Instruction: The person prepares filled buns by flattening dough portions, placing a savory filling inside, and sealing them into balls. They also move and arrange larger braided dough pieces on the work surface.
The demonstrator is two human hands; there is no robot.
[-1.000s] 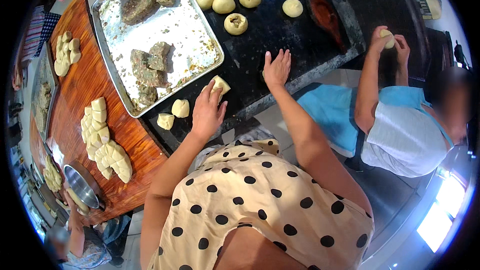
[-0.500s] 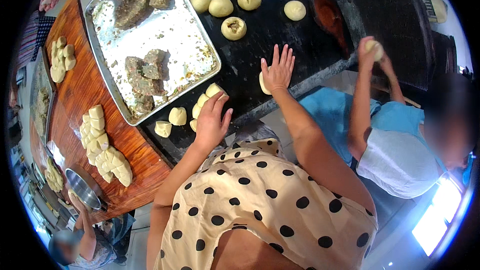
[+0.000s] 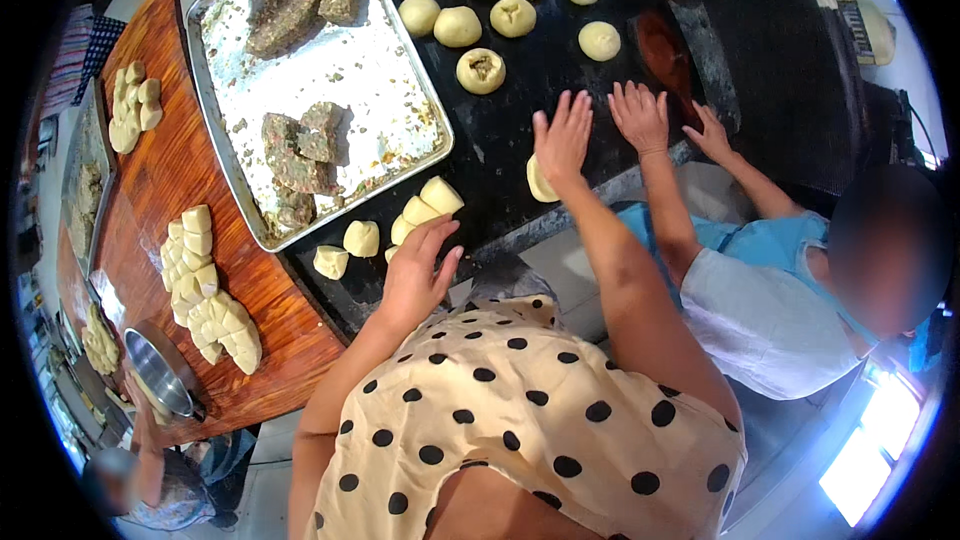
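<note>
My left hand (image 3: 418, 272) has its fingers apart and loosely bent at the near side of a row of pale cut dough pieces (image 3: 439, 194); whether it touches them is unclear. Two loose lumps (image 3: 360, 238) lie to its left. My right hand (image 3: 563, 140) is open, fingers stretched, palm over a flattened dough round (image 3: 541, 183) on the black worktop (image 3: 495, 120). Above it sit several shaped dough buns (image 3: 480, 70), some with puckered tops showing filling.
A metal tray (image 3: 210, 115) holds brown filling (image 3: 300, 155). Left, a wooden table (image 3: 290, 370) carries dough clusters (image 3: 210, 300) and a steel bowl (image 3: 160, 365). A co-worker (image 3: 760, 340) at right reaches both hands (image 3: 637, 120) onto the worktop beside my right hand. Another person (image 3: 170, 500) is at lower left.
The co-worker's hands have come down onto the worktop, the dough ball no longer seen in them. My right hand has shifted slightly right; the dough round beneath it now shows more.
</note>
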